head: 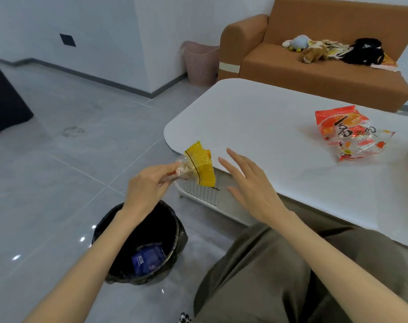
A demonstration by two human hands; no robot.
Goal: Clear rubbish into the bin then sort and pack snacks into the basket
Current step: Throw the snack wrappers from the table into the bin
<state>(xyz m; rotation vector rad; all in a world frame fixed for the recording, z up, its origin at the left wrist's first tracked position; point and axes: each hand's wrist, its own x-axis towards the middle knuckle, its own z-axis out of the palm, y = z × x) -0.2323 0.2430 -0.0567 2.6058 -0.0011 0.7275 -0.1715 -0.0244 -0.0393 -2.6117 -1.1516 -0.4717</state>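
Right now I am watching the yellow wrapper being held up in the air just off the near left corner of the tabletop. The left hand is pinching it by its crumpled clear end, fingers curled round the plastic, so the yellow part is sticking up and out to the right. The right hand is hovering just beside the wrapper without touching it, fingers straight and spread apart, holding nothing, over the tabletop's near edge.

Below the left wrist, the bin is standing on the grey tiled floor, lined with a black bag, and the forearm is crossing over its rim. A blue packet is lying inside it.

Further out on the tabletop, well apart from both hands, a red snack bag is lying flat. Something orange is showing at the right edge of the view, cut off, and I cannot tell what it is.

My view is also taking in olive trousers at the bottom. Beyond the tabletop a brown sofa is carrying several soft toys, and a pink hamper is standing against the wall beside the sofa's arm.
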